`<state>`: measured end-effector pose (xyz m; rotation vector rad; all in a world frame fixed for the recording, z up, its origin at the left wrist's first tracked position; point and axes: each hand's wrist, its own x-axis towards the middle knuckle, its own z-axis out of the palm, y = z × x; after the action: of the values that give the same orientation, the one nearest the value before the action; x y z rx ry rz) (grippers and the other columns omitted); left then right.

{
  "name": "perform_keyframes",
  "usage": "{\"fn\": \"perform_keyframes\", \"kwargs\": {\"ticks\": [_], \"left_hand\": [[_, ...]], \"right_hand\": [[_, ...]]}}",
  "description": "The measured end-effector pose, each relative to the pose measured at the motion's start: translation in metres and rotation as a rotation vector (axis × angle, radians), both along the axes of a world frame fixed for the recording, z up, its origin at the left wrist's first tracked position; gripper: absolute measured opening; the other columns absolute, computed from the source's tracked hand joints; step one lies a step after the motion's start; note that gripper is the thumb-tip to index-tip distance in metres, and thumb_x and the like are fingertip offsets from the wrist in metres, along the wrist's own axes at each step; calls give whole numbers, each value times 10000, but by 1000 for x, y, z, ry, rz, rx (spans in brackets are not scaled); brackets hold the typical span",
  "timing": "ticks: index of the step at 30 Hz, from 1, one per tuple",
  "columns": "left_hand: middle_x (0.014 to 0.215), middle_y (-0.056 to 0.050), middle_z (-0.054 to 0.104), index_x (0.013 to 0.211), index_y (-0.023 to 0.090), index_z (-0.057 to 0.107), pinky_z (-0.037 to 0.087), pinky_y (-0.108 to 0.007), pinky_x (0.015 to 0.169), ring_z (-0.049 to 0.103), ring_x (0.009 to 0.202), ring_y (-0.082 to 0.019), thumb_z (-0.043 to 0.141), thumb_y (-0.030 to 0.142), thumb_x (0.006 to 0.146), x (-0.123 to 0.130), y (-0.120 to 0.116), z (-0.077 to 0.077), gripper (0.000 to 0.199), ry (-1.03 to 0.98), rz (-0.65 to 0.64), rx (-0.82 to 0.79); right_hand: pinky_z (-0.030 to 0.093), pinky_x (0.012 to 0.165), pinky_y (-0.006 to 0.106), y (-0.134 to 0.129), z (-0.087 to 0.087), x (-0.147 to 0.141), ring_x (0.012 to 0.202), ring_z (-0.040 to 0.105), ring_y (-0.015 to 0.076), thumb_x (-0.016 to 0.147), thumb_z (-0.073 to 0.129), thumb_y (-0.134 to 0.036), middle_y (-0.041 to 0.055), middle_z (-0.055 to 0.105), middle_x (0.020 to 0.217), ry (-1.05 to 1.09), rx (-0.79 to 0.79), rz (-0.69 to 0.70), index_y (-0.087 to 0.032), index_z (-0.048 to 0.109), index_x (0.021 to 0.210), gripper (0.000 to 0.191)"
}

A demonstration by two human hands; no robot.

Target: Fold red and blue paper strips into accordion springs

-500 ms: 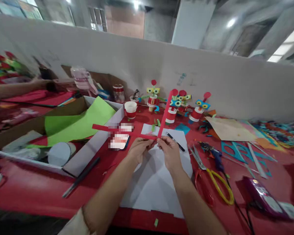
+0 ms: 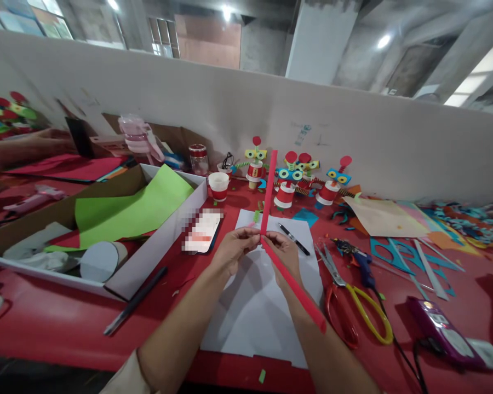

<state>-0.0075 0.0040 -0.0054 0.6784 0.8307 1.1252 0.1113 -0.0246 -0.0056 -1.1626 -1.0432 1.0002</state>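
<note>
Facing us, glossy red table (image 2: 82, 323): beneath our work.
Flat white paper sheets (image 2: 263, 323): on table.
Our left hand (image 2: 237, 247), right hand (image 2: 286, 247): pinching two long red paper strips (image 2: 269, 189).
Strips: above sheets, meeting at fingertips; one points away, one slants rightward toward us.

Pale partition (image 2: 238, 101) behind a red table (image 2: 57, 314), grey column (image 2: 314, 41) and ceiling lights (image 2: 383, 41) beyond
</note>
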Motion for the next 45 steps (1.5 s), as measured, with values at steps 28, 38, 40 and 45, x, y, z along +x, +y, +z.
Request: {"fn": "perform_keyframes", "kwargs": {"ticks": [28,38,40,45], "left_hand": [[608,2,602,672,153,693,407,-244,625,490,575,-92,798,396,568,4,-5,3,284,37,-1,100],[604,3,605,632,149,689,412,-254,656,510,591,-98,810,321,542,8,-9,7,229,48,52,111],[603,6,603,629,151,680,414,-257,658,508,587,-97,816,322,534,9,-10,8,238,52,51,98],[619,6,610,654,157,683,414,-257,671,515,608,-102,811,332,544,10,-8,4,243,63,28,133]], "right_hand": [[487,650,306,0,-4,5,701,611,187,797,564,-341,49,691,780,-367,114,-46,-192,706,822,208],[496,609,294,2,-7,3,665,638,193,752,622,-346,31,703,689,-193,30,-36,-181,703,810,193],[496,611,292,2,-6,3,659,636,191,749,622,-347,29,701,682,-176,36,-48,-179,698,772,185],[488,631,291,0,-3,4,658,621,182,760,615,-340,31,693,697,-225,60,-68,-175,684,775,179]]}}
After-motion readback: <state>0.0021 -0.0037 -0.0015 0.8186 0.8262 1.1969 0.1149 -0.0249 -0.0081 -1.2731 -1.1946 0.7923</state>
